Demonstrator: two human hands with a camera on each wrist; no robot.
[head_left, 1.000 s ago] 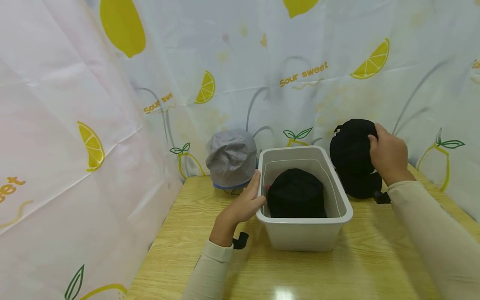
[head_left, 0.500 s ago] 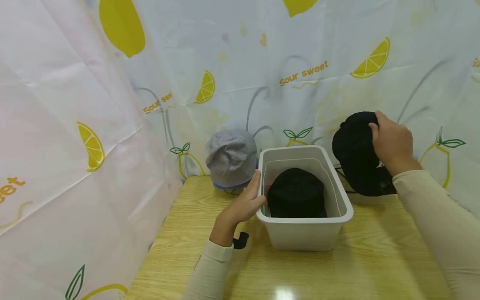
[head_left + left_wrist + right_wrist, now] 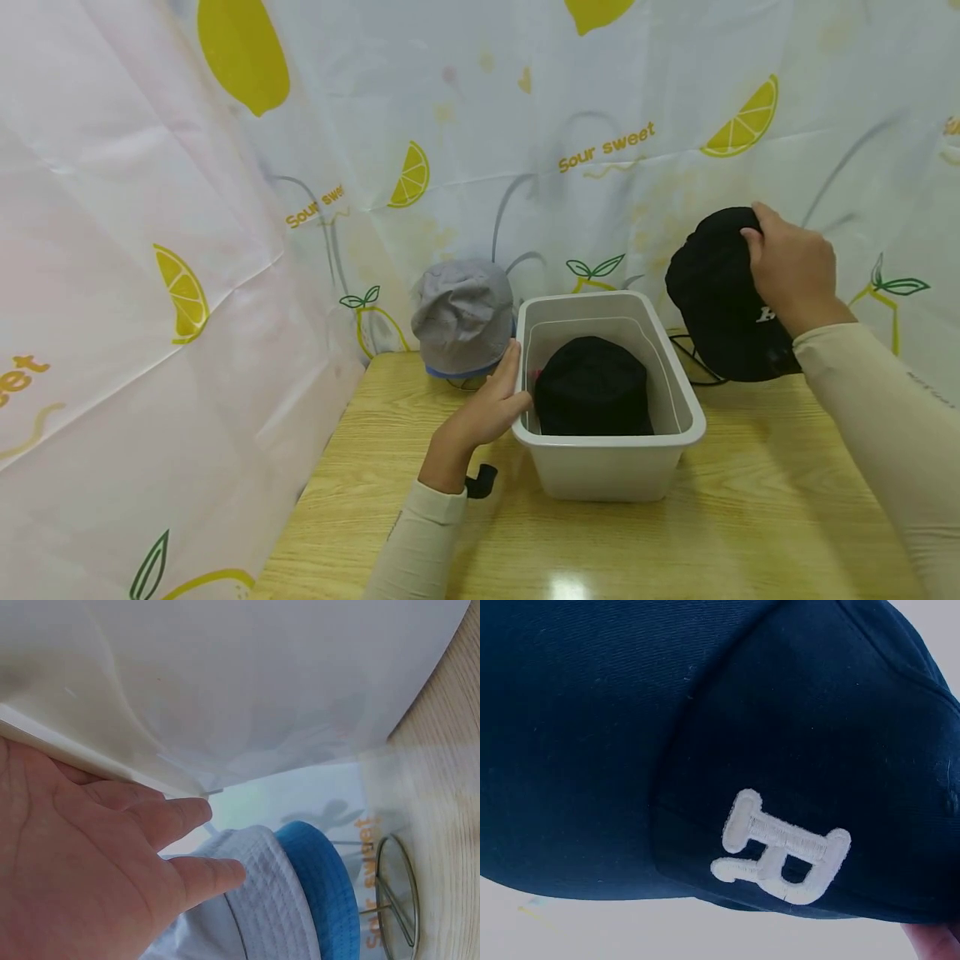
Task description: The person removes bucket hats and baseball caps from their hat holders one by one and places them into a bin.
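Note:
My right hand (image 3: 798, 267) grips the crown of a black baseball cap (image 3: 712, 283) and holds it up at the right, its brim hanging down. A white letter R (image 3: 784, 847) is stitched on the front of the cap, seen close in the right wrist view. My left hand (image 3: 487, 408) rests along the left side of a light grey plastic bin (image 3: 607, 468), thumb at the rim, the other fingers fairly straight. Inside the bin lies another black hat (image 3: 592, 387). Beyond my left fingers stands a grey bucket hat (image 3: 461, 312) with a blue underside (image 3: 322, 877).
A wire stand (image 3: 409, 900) shows under the grey hat. Dark wire loops (image 3: 701, 371) stand right of the bin, below the held cap. The wooden table (image 3: 375, 492) meets lemon-printed cloth walls (image 3: 465, 125) at the back and left.
My right hand has lifted the baseball cap up and slightly right, off the wire stand, turning it so its white letter shows. The left hand and the bin have stayed put.

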